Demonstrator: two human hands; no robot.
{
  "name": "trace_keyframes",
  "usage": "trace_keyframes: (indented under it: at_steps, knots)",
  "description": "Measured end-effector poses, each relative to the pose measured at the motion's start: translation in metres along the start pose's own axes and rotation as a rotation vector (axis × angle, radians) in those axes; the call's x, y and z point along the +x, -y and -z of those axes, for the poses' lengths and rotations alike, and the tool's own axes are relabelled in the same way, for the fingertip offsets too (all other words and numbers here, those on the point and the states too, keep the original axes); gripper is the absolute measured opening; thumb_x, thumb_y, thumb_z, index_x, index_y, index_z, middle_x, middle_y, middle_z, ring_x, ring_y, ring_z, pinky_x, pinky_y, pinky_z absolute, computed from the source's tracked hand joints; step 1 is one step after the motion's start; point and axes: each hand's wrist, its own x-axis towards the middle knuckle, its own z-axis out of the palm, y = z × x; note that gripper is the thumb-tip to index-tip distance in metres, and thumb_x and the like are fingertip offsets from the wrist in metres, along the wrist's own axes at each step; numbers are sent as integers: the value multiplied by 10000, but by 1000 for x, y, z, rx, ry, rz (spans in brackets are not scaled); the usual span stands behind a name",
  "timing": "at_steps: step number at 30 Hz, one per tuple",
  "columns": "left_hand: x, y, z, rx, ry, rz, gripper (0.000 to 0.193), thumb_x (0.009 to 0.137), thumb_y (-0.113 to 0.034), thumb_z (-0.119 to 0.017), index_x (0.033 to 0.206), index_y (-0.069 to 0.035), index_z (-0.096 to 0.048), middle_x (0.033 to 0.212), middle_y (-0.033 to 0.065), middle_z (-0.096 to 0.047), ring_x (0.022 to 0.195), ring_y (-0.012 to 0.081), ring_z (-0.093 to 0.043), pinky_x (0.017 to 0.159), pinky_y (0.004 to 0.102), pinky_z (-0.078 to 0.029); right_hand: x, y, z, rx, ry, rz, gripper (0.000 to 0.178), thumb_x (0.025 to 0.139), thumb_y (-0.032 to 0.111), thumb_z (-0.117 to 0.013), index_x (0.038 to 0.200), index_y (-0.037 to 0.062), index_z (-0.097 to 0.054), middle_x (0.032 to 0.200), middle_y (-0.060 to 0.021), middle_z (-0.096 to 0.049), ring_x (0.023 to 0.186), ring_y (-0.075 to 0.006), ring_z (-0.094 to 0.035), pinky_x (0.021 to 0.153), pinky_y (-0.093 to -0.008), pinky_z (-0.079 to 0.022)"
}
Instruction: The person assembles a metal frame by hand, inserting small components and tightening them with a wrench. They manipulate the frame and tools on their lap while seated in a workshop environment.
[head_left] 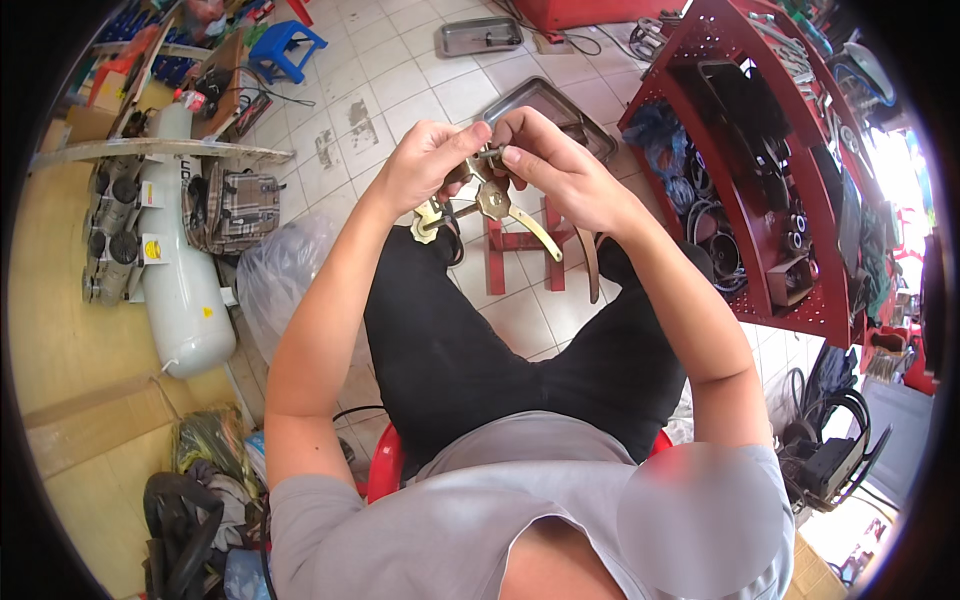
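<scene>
Over the far left side of the stand point(497, 262), a red metal frame, is the left hand point(435, 160), its fingers closed on the upper end of the part point(494, 200); their exact contact is hidden. The part, brass-coloured with a lever, is held up over the stand. Over the stand's far right side is the right hand point(560, 160), thumb and fingers pinching a small pin point(490, 156) at the part's top. Whether the pin is seated I cannot tell.

If the left fingers slacken, the part could swing or twist, since its lever hangs below the grip. If the right pinch slips, the pin could fall beside the stand and be hard to find on the tiles point(395, 75).

Well left of the stand lies a white tank point(190, 300); nearer on that side are a checked bag point(245, 212) and a clear plastic bag point(285, 285). A blue stool point(287, 50) is beyond it to the left, a tray point(600, 137) just beyond it. Right of the stand hangs a curved strip point(591, 265), which could snag a lowered part, then a red rack point(745, 175). The person's thighs point(440, 335) flank the stand's near side, narrowing the room below the hands.
</scene>
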Motion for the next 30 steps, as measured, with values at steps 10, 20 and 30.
trace_keyframes:
  at_steps: [10, 20, 30]
  knots:
    - [-5, 6, -1, 40, -4, 44, 506, 948, -445, -546, 760, 2, -692, 548, 10, -562, 429, 49, -442, 416, 216, -364, -5, -9, -7, 10, 6, 12, 125, 1010, 149, -438, 1057, 33, -442, 894, -27, -491, 825, -107, -452, 779, -274, -406]
    - [-4, 16, -2, 62, -33, 12, 457, 979, -335, -513, 657, -23, -595, 508, -2, -535, 410, 53, -497, 386, 215, -386, 0, -7, -7, -68, -39, -56, 127, 1000, 148, -457, 980, 25, -432, 856, -21, -467, 798, -103, -445, 739, -274, -413]
    - [-4, 13, -9, 58, -27, 10, 459, 979, -340, -500, 670, -18, -604, 524, 0, -541, 424, 61, -509, 402, 215, -391, 4, -11, 2, -1, 78, -145, 143, 989, 172, -505, 921, 51, -472, 859, 13, -486, 780, -81, -453, 718, -257, -409]
